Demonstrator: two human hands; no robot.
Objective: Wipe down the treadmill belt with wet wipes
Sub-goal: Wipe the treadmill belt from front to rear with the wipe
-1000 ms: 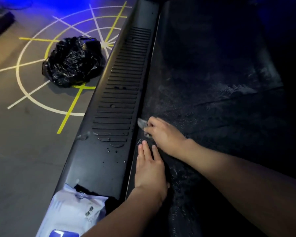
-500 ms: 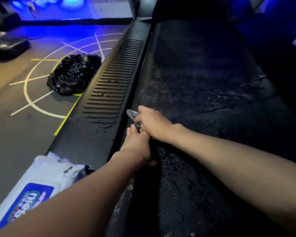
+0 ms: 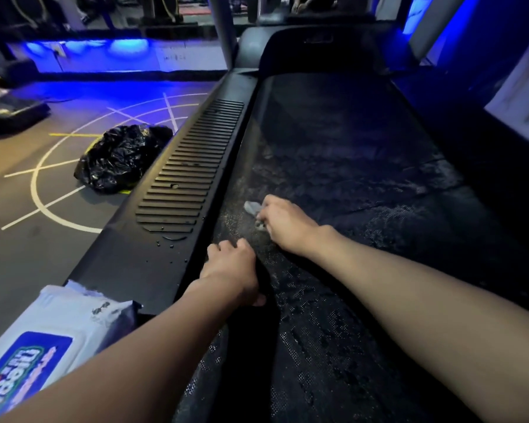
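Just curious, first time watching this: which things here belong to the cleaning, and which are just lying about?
In use: wet wipe in right hand, treadmill belt, left hand on it, wipes pack.
Lying about: black bag on the floor.
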